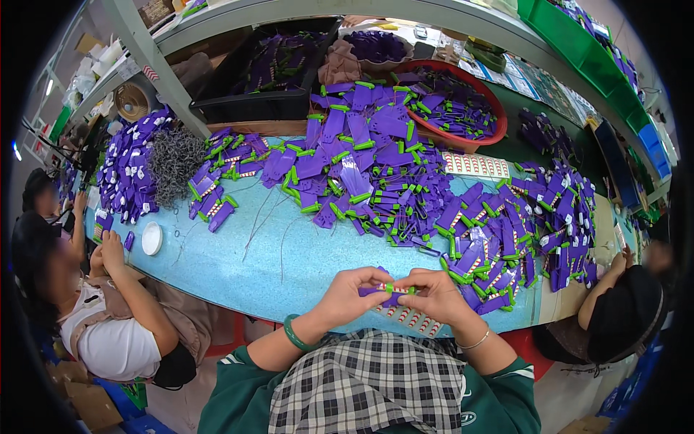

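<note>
Checked apron (369, 383), left hand (348, 295) and right hand (439, 295) pinching purple-green piece (390, 288), grip nearly closed, exact contact unclear

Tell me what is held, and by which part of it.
A small purple-and-green plastic piece, its left end in the left grip, its right end in the right grip.

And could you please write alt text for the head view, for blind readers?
A left hand and a right hand hold a small purple-and-green piece at the near edge of a blue table. Heaps of similar pieces cover much of it; other people are on both sides.
</note>
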`<state>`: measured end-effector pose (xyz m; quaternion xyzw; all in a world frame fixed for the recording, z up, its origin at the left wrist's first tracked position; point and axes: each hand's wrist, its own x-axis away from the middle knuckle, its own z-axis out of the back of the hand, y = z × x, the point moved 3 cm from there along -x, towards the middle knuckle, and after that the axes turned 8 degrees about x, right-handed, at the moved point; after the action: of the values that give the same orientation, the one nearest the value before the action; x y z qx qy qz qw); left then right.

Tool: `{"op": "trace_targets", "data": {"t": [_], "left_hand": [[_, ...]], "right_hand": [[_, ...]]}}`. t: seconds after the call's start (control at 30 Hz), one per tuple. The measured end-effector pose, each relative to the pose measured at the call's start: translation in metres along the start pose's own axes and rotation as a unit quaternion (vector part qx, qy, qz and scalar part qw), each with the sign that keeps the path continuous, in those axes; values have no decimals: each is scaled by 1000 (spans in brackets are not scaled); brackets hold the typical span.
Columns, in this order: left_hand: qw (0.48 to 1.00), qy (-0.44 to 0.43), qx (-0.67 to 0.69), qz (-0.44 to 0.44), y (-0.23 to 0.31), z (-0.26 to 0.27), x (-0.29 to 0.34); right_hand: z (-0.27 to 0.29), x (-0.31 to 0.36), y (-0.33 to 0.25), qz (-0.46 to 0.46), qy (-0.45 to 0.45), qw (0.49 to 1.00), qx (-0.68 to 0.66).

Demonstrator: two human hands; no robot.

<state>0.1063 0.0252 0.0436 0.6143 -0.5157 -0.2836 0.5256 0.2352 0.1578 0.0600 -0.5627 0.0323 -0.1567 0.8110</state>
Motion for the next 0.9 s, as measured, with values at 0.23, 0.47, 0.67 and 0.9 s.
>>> {"op": "trace_targets", "data": {"t": [0.23,0.47,0.67,0.9], "left_hand": [[994,12,103,-37,-2,5,-3],[978,-18,-200,-63,28,7,2],[999,-34,-22,-3,18,2,5],[1000,-28,-7,-2,9,4,7]], "right_hand": [[-27,0,8,22,80,962,-259],[11,-22,-37,143,49,982,116],[4,-31,-37,104,20,985,140],[-4,-35,-13,58,-37,997,20]]}}
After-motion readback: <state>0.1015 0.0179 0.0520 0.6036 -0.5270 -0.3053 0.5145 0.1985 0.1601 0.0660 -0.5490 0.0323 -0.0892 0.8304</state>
